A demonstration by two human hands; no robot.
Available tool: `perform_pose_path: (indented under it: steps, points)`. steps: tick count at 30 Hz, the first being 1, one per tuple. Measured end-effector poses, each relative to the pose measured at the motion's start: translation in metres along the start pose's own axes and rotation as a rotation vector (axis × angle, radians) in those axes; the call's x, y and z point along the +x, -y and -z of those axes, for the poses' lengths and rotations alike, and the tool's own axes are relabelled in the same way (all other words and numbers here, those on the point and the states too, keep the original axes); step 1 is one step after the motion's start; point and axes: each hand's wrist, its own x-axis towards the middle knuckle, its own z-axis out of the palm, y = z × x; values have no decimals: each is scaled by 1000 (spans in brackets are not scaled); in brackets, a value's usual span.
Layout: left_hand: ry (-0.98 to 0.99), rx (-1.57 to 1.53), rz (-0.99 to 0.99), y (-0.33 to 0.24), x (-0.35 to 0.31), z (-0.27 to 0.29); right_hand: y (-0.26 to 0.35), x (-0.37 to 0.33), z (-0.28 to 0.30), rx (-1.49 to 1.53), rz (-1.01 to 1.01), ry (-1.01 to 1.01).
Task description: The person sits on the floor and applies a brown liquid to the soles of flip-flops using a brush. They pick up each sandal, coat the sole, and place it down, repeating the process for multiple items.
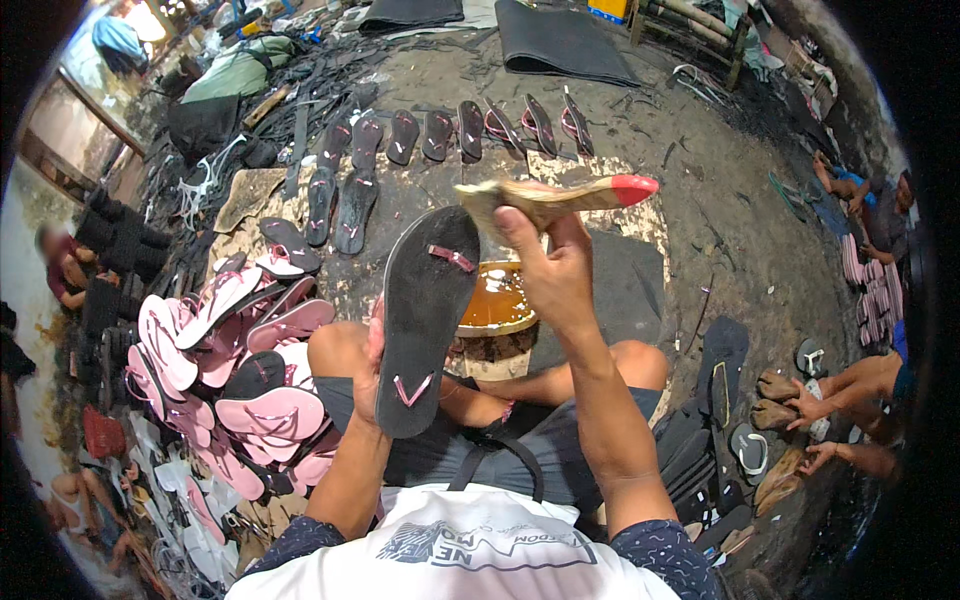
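Observation:
My left hand [372,365] grips a dark flip-flop sole [432,315] by its left edge, tilted upright before me. Short pink strap ends lie against its black face near both ends; my fingers behind it are partly hidden. In my right hand [552,270] is a paintbrush [575,200] with a pale body and red-tipped handle. Its bristle end points left, at the sole's top edge; I cannot tell if they touch. Below and between my hands stands a bowl [497,332] of amber liquid [497,292], partly hidden by the sole.
Pink flip-flops [270,415] are heaped at my left. Rows of dark soles [404,137] lie ahead on the floor. A black sheet [560,45] lies farther off. People's hands [812,402] show at the right, near loose sandals [748,450]; another person [68,270] sits far left.

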Motion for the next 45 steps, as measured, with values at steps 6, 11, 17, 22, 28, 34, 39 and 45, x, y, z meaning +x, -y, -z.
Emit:
perform_pose_path:
  steps: [6,11,17,22,28,34,39,45]
  points:
    - [-100,-39,-92,-2,50,-26,3,-30,-25,-155,198,205]
    - [-184,10,-219,-22,85,16,6,-117,-33,-116,113,428]
    - [-324,483,-317,10,79,9,-1,-68,-21,-225,133,485]
    - [-212,18,-130,32,48,-5,-43,-5,-42,-293,169,420]
    - [-388,197,-197,-47,82,16,-23,-89,-23,-199,210,605]
    - [-684,420,-418,-159,109,77,-18,-41,71,-448,-29,-119]
    - [-500,593,-251,-180,198,135,-44,-73,134,-214,-356,-343]
    - [-595,1179,126,-122,297,282,-48,-100,181,-352,-431,-462]
